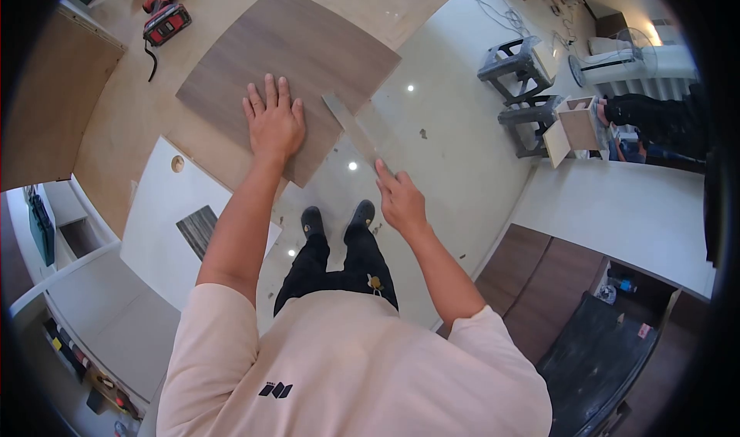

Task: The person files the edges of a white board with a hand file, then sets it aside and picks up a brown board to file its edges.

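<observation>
A brown wood-grain board (285,40) lies on a plywood work surface. My left hand (276,127) is pressed flat on it with the fingers spread. My right hand (401,198) is closed round the near end of a flat file (347,121), a long grey metal strip. The file's far end lies at the board's right edge, where a notch is cut into the corner. My fingers hide the file's handle end.
A red cordless drill (166,22) lies at the upper left. A white panel (162,213) with a round hole is left of my arm. Plastic stools (516,67) stand on the right, near another person's dark-clad leg (647,117). Brown cabinets (539,275) are at lower right.
</observation>
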Tool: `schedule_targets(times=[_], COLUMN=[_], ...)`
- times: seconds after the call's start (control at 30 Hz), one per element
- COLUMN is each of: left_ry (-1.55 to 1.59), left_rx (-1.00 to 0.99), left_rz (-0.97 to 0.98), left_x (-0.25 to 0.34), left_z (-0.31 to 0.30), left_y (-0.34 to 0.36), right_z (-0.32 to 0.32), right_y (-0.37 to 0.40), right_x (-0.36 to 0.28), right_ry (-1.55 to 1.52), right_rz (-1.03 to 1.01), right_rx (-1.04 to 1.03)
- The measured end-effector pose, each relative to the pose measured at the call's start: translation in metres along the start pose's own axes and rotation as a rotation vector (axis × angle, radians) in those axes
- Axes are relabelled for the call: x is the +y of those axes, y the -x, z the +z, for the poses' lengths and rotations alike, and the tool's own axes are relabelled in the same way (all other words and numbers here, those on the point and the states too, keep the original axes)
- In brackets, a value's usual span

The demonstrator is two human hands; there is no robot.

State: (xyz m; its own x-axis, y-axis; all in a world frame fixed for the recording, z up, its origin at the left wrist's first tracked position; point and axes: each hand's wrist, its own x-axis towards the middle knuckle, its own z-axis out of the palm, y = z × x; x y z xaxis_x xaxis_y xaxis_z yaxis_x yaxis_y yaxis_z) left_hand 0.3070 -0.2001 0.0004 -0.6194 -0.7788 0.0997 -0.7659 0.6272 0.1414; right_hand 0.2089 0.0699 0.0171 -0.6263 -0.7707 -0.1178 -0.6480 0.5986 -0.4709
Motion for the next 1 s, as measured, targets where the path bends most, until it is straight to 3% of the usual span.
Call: schedule_targets(times=[0.13, 0.23, 0.43, 0.63, 0.83, 0.93, 1.0], left_ry=[-0.025, -0.011, -0.02, -0.053, -0.022, -0.037, -0.041], left_rx=[-0.016, 0.012, 0.015, 0.026, 0.009, 0.029, 0.042], left_rz=[0.033, 0.029, -0.043, -0.04, -0.054, -0.026, -0.007], left_x=[-0.001, -0.001, 0.005, 0.004, 0.005, 0.003, 0.001], left_z=[-0.005, -0.003, -0.007, -0.003, -0.007, -0.001, -0.001], left_y=[0.002, -0.005, 0.002, 0.005, -0.002, 0.002, 0.003], right_z=[-0.001, -0.006, 0.004, 0.007, -0.017, -0.009, -0.004], right_y=[-0.074, -0.083, -0.087, -0.082, 0.004, -0.017, -0.07], right_x=[-0.018, -0.017, -0.013, -0.014, 0.017, 0.011, -0.011], right_ry=[0.053, 0.058, -0.071, -0.05, 0.004, 0.031, 0.064], right_rz=[-0.062, -0.04, -0.15, -0.094, -0.145, -0.176, -0.2], right_rx=[0.049, -0.032, 0.092, 0.063, -0.074, -0.026, 0.028])
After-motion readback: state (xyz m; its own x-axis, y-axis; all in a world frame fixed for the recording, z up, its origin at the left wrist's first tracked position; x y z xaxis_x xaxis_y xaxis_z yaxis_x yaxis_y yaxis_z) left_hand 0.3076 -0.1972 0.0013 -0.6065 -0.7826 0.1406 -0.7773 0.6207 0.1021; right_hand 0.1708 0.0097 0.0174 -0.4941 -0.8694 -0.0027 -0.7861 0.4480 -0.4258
